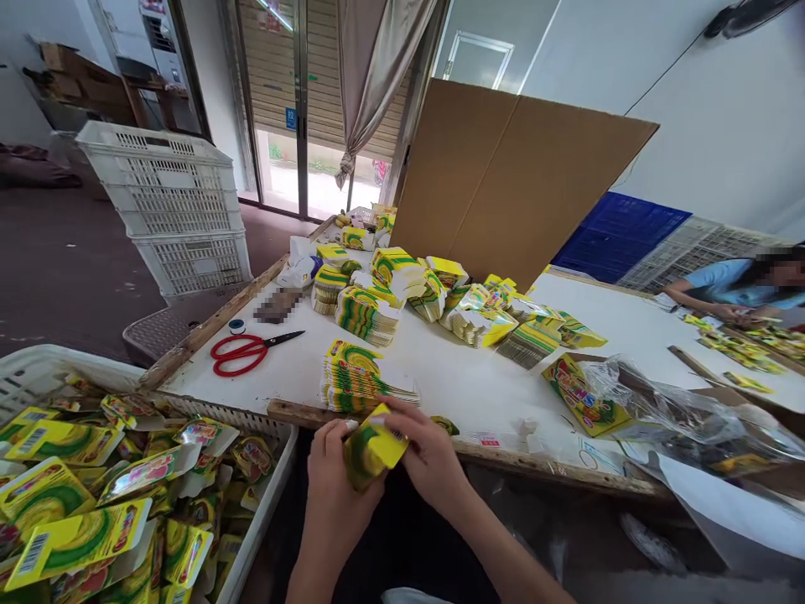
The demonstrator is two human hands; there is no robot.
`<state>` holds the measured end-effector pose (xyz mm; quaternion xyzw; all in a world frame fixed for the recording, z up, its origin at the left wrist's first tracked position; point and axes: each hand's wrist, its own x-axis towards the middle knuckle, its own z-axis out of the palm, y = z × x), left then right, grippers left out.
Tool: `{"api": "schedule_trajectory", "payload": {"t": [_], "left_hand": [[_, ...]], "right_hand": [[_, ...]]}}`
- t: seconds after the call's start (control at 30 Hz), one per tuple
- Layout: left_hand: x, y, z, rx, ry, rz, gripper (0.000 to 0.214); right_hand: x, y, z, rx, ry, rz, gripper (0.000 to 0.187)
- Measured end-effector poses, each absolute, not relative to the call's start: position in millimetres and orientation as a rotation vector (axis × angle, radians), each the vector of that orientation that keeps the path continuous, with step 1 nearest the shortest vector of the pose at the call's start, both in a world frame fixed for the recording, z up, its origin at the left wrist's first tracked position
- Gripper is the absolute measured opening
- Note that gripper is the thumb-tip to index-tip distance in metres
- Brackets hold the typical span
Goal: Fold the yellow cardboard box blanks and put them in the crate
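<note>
Both closed on yellow carton (376,450): left hand (336,486), right hand (429,460); white table (440,373), seemingly storeroom.

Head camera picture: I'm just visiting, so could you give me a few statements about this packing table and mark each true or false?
1. The left hand and the right hand together hold one small yellow box. True.
2. The white crate at the left holds yellow cartons. True.
3. The red scissors lie in that crate. False: they lie on the table.
4. The cardboard sheet lies flat. False: it stands upright behind the carton stacks.
</note>
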<state>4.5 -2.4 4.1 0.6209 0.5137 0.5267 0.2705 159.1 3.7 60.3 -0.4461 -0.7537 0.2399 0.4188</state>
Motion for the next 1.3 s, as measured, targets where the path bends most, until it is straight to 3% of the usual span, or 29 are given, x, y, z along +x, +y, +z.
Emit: {"api": "schedule_trajectory", "payload": {"t": [0.13, 0.3, 0.47, 0.63, 0.83, 0.93, 1.03, 1.13, 1.3], "left_hand": [[-10, 0, 14, 1.529, 1.317, 1.366, 0.049], [0, -9, 24, 0.853, 1.099, 1.736, 0.067], [8, -10, 31, 0.291, 0.931, 1.810, 0.038], [10, -9, 33, 0.190, 0.885, 1.850, 0.037], [8, -10, 30, 0.136, 0.876, 1.865, 0.038], [-19, -5, 26, -0.051, 0.835, 1.955, 0.048], [-50, 1, 25, -0.071, 0.678, 2.069, 0.064], [-57, 6, 29, -0.051, 0.589, 2.058, 0.065], [-38, 7, 34, -0.341, 0.433, 1.833, 0.080]], "right_hand": [[168, 9, 59, -1.153, -2.017, 0.649, 0.054], [167, 6, 58, -1.201, -2.048, 0.692, 0.044], [148, 1, 48, -1.085, -1.990, 0.814, 0.032], [124, 1, 35, -1.162, -1.742, 0.868, 0.021], [113, 2, 39, -1.232, -1.689, 0.946, 0.069], [124, 10, 51, -1.195, -1.794, 0.860, 0.085], [140, 32, 62, -1.295, -1.797, 0.613, 0.064], [152, 64, 61, -1.534, -1.787, 0.387, 0.039], [153, 95, 45, -1.682, -1.834, 0.352, 0.035]]}}
